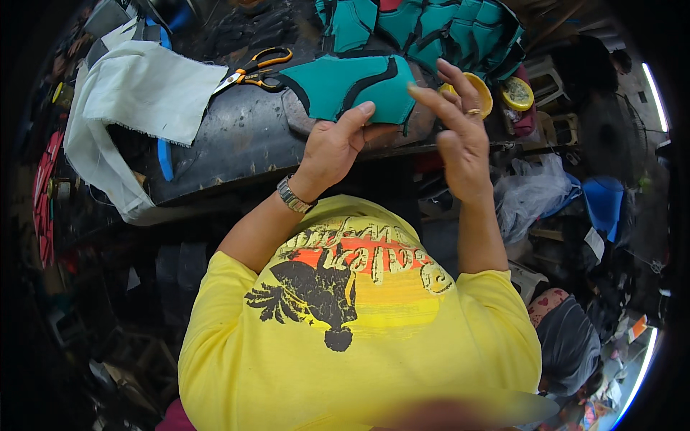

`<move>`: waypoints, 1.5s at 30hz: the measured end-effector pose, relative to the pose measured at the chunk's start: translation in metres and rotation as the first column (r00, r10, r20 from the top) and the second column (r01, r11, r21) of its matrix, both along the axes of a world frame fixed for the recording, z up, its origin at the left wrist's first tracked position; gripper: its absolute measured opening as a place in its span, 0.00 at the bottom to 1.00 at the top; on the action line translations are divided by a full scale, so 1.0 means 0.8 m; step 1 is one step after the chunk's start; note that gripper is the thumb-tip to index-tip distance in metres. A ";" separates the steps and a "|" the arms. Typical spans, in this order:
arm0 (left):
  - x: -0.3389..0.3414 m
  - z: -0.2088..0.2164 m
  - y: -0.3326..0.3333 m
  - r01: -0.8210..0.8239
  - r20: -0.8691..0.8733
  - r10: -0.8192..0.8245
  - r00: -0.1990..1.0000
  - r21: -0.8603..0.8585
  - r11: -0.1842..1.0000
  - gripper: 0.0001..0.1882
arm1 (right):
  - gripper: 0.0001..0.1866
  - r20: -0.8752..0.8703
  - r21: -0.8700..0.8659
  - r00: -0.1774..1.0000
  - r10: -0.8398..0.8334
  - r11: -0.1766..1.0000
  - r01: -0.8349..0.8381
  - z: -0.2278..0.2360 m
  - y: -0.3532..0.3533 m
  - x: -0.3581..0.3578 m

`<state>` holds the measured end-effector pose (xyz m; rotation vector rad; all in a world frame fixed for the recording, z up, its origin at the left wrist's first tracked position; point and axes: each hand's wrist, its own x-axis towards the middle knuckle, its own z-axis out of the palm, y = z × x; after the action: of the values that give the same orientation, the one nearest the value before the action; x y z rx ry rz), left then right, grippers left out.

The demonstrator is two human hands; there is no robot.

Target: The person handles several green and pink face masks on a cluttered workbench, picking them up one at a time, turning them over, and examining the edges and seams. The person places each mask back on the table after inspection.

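A teal piece with curved black trim (381,85), shaped like a shoe upper, is held over the near edge of the dark table. My left hand (334,147) grips its lower edge, with the thumb on top and the other fingers underneath. At the piece's right end is my right hand (463,133), its fingers apart and a ring on one of them. Its index fingertip overlaps the right edge of the piece; whether it touches cannot be told. Behind that hand, a yellow bowl (483,93) is partly hidden.
Orange-and-black scissors (251,70) lie on the dark table (223,140), touching a white cloth (144,93) that drapes over the left edge. Several similar teal pieces (438,36) are heaped at the back. A yellow tub (517,93) and clear plastic bag (535,190) are at right.
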<state>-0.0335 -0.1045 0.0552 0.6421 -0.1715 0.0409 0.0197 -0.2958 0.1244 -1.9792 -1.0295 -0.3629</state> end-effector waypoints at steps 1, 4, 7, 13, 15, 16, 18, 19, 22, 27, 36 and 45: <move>-0.002 0.001 -0.001 -0.006 -0.019 0.006 1.000 0.005 1.000 0.18 | 0.23 0.091 -0.100 0.995 -0.027 0.994 0.036 -0.004 0.006 0.000; -0.005 -0.002 0.000 -0.015 -0.062 0.016 0.998 0.017 1.000 0.18 | 0.25 0.349 -0.251 0.925 -0.148 0.937 0.244 -0.016 0.014 0.000; -0.005 -0.005 0.005 -0.012 -0.079 0.014 0.997 0.023 1.000 0.18 | 0.28 0.365 -0.225 0.915 -0.172 0.938 0.265 -0.022 0.016 0.003; -0.001 -0.011 0.004 -0.047 -0.088 0.045 0.995 -0.021 0.999 0.17 | 0.26 0.165 -0.187 0.982 -0.095 0.974 0.126 -0.029 0.009 0.003; 0.000 -0.013 0.003 -0.075 -0.117 0.071 0.991 -0.030 0.997 0.16 | 0.25 0.141 -0.195 0.989 -0.052 0.978 0.079 -0.035 0.007 0.000; 0.001 -0.015 0.004 -0.069 -0.126 0.063 0.990 -0.044 0.997 0.16 | 0.24 0.165 -0.212 0.986 -0.026 0.975 0.061 -0.038 0.008 -0.002; 0.003 -0.018 0.006 -0.056 -0.142 0.045 0.989 -0.069 0.996 0.15 | 0.22 0.181 -0.233 0.983 0.017 0.972 0.026 -0.044 0.008 -0.008; 0.005 -0.019 0.008 -0.064 -0.148 0.052 0.988 -0.077 0.995 0.16 | 0.22 0.066 -0.170 0.996 0.057 0.984 -0.046 -0.046 0.008 -0.011; 0.008 -0.024 0.016 -0.052 -0.149 0.033 0.988 -0.124 0.991 0.16 | 0.29 -0.240 0.091 0.951 0.195 0.980 -0.178 -0.044 0.006 -0.013; 0.009 -0.029 0.023 0.101 -0.106 -0.134 0.985 -0.276 0.956 0.18 | 0.31 -0.199 0.327 0.967 0.159 0.941 -0.088 -0.044 0.022 0.013; 0.002 -0.035 0.018 0.172 -0.120 -0.252 0.960 -0.458 0.872 0.18 | 0.35 0.362 -0.151 0.920 -0.154 0.964 0.220 -0.069 0.038 0.006; 0.002 -0.037 0.015 0.196 -0.069 -0.268 0.961 -0.517 0.834 0.18 | 0.29 0.385 -0.185 0.915 -0.123 0.961 0.207 -0.077 0.034 -0.001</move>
<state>-0.0316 -0.0927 0.0259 0.0900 -0.0958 -0.1914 0.0188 -0.2683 0.0629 -2.2624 -1.1782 -0.7689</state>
